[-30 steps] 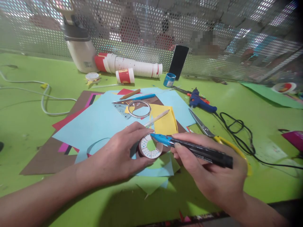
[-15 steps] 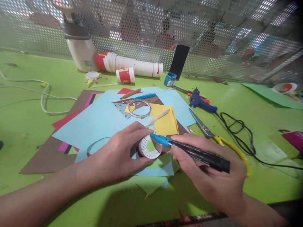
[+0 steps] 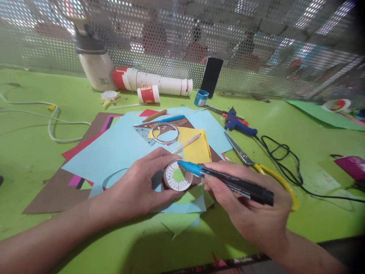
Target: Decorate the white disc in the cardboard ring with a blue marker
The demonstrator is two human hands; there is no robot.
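Note:
A small round paper ring (image 3: 173,184) with a white face, blue dots and dark dividing lines stands over the paper sheets. Thumb and fingers of my left hand (image 3: 139,180) are wrapped round its left side. My right hand (image 3: 248,201) grips a black marker (image 3: 236,184) with a blue front end, whose tip is at the ring's upper edge. Through the ring's centre, green shows. Just beyond lie a white pencil (image 3: 186,143), a yellow paper (image 3: 196,146) and a clear round hoop (image 3: 154,133).
Scissors (image 3: 241,150) with yellow handles and a blue glue gun (image 3: 239,125) lie at the right, with a black cable beyond. Stacked paper cups (image 3: 159,83), a blue jar (image 3: 201,99), a phone (image 3: 211,78) and a spray bottle (image 3: 97,66) stand along the mesh.
The whole view has shifted slightly, so most things appear a little further left. Both hands keep their holds, and the marker tip stays at the ring's upper edge.

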